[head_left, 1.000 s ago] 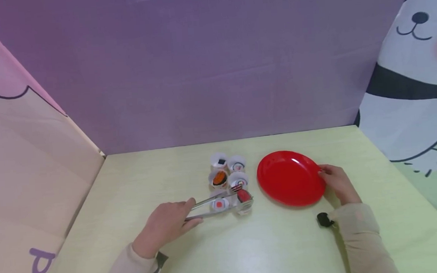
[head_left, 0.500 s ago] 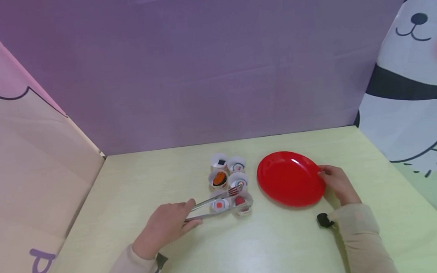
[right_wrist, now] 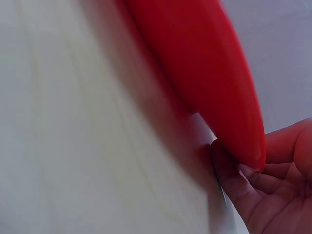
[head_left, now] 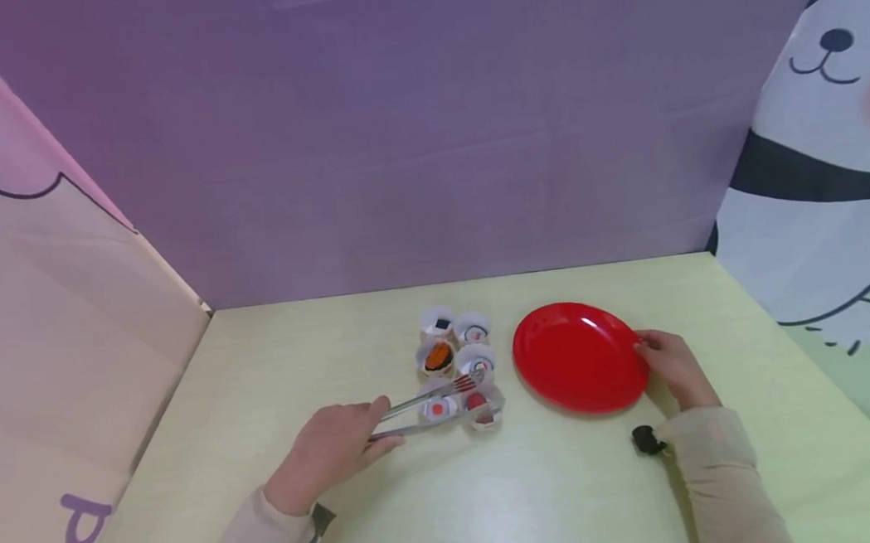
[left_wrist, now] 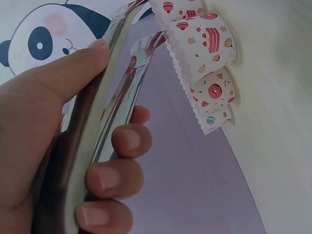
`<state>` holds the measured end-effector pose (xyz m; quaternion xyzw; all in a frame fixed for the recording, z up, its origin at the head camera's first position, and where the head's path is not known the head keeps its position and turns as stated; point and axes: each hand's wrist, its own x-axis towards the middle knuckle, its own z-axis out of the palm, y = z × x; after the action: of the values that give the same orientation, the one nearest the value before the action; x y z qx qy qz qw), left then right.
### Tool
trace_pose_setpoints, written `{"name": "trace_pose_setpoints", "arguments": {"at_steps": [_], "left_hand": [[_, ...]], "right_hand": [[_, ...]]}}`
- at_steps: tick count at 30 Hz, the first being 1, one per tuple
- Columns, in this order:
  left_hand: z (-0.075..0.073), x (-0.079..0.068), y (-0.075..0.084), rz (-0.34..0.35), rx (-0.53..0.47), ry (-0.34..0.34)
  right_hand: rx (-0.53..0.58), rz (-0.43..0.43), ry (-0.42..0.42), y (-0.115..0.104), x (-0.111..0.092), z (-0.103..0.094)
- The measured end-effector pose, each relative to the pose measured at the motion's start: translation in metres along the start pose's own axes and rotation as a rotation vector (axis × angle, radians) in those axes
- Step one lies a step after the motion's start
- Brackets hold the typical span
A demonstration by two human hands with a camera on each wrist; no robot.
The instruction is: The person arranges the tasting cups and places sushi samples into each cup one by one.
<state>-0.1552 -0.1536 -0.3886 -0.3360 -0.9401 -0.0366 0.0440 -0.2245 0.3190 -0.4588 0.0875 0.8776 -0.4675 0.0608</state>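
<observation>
My left hand (head_left: 331,450) grips metal tongs (left_wrist: 80,131), thumb on one arm and fingers curled round the other. In the head view the tong tips are spread over the front right paper cup (head_left: 487,423), which holds a red-topped sushi piece (head_left: 476,401). Whether the tips touch the piece cannot be told. Beside it stands a cup with an orange-red-centred sushi roll (head_left: 437,408), partly behind the tongs. An orange-topped sushi piece (head_left: 438,357) lies in the cup behind. My right hand (head_left: 672,365) pinches the right rim of a red plate (head_left: 578,358).
More white cups, with a black-topped piece (head_left: 442,324) and sushi rolls (head_left: 476,333), stand close together behind the tongs. A purple backdrop (head_left: 397,141) rises at the table's (head_left: 282,339) far edge. A black object (head_left: 645,439) hangs at the right sleeve.
The red-topped piece, earlier raised between the tong tips, now sits lower in the front right cup. The tong tips have dropped slightly. My right hand and the plate have stayed put.
</observation>
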Motion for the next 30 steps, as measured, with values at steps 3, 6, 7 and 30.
{"name": "trace_pose_setpoints", "arguments": {"at_steps": [3, 6, 7, 30], "left_hand": [[-0.001, 0.001, 0.0, -0.004, -0.016, 0.001], [-0.001, 0.002, 0.0, -0.021, -0.038, -0.003], [-0.002, 0.003, 0.0, -0.029, -0.045, 0.0], [0.007, 0.011, -0.013, -0.358, -0.327, 0.221]], "right_hand": [[0.009, 0.008, -0.008, 0.001, 0.0, 0.0], [0.014, 0.028, -0.015, 0.0, -0.001, 0.0], [0.015, 0.032, -0.016, 0.0, -0.001, 0.0], [-0.008, 0.003, -0.001, 0.003, 0.001, 0.0]]}}
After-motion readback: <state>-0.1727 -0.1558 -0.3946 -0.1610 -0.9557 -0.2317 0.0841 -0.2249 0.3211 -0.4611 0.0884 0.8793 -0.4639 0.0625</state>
